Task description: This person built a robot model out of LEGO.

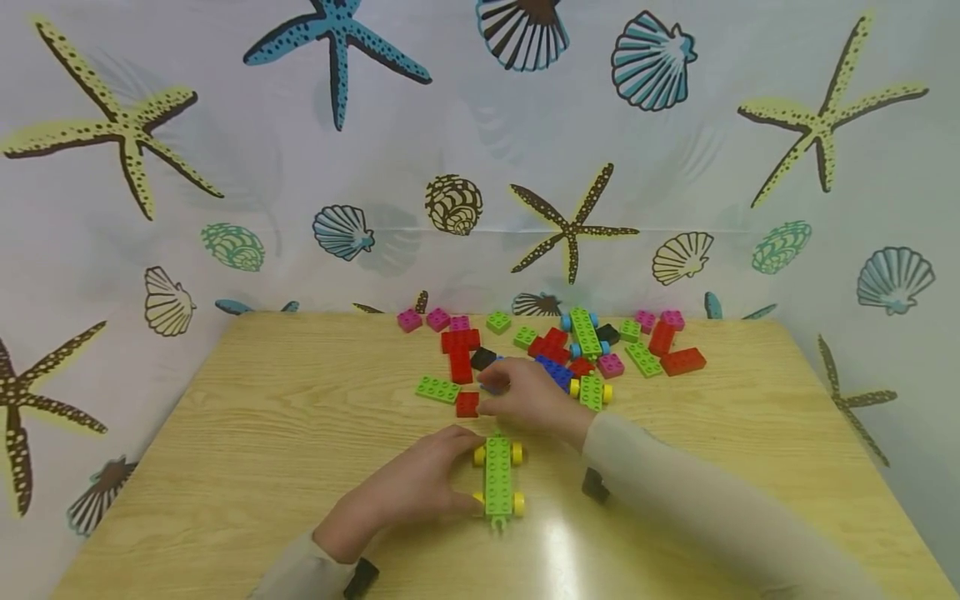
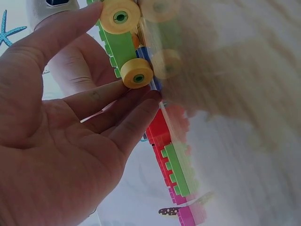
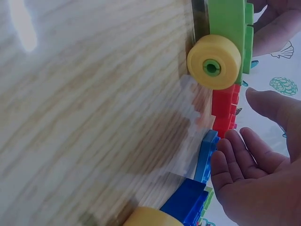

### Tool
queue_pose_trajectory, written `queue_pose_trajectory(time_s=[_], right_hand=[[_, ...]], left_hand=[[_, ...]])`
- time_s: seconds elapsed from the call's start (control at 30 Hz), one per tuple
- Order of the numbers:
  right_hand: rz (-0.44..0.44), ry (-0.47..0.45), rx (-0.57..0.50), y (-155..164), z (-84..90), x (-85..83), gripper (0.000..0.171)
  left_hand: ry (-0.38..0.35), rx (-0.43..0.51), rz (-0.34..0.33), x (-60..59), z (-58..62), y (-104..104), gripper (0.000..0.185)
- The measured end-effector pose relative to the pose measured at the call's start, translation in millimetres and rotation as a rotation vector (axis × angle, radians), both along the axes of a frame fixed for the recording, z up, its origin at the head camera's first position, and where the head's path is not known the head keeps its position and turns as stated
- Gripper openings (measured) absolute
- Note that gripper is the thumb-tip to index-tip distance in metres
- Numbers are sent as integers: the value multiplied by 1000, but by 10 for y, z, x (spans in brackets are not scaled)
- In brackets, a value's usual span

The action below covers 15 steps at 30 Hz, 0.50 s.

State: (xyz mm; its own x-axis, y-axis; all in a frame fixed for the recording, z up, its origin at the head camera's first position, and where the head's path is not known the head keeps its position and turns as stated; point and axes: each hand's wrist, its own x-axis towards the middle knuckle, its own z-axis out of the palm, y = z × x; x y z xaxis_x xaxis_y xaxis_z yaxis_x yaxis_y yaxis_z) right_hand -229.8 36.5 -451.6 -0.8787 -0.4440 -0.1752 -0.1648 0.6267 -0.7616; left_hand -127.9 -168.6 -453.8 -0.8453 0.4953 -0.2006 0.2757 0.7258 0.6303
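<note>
A green wheeled base (image 1: 498, 477) with yellow wheels stands near the middle of the wooden table. My left hand (image 1: 412, 479) is along its left side, thumb by the near wheel and fingers by the far one. In the left wrist view the fingers extend fairly straight beside a yellow wheel (image 2: 137, 73). My right hand (image 1: 534, 395) is over the near edge of the brick pile, fingers loosely bent with nothing between them. Partly hidden behind it is a blue brick (image 1: 492, 383). Just left of its fingertips lies a small red brick (image 1: 467, 405). A flat blue piece (image 3: 206, 155) appears beyond the fingers in the right wrist view.
Another green base with yellow wheels (image 1: 591, 392) and one with blue wheels (image 1: 585, 332) stand to the right among loose bricks. A long green brick (image 1: 438, 389) lies left of the pile. Several pink bricks line the back, before a patterned cloth (image 1: 420, 150).
</note>
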Motion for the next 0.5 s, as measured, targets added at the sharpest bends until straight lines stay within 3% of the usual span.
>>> queue_pose_trajectory(time_s=[0.5], right_hand=[[4, 0, -6, -51, -66, -1, 42]], left_hand=[[-46, -31, 32, 3, 24, -23, 88]])
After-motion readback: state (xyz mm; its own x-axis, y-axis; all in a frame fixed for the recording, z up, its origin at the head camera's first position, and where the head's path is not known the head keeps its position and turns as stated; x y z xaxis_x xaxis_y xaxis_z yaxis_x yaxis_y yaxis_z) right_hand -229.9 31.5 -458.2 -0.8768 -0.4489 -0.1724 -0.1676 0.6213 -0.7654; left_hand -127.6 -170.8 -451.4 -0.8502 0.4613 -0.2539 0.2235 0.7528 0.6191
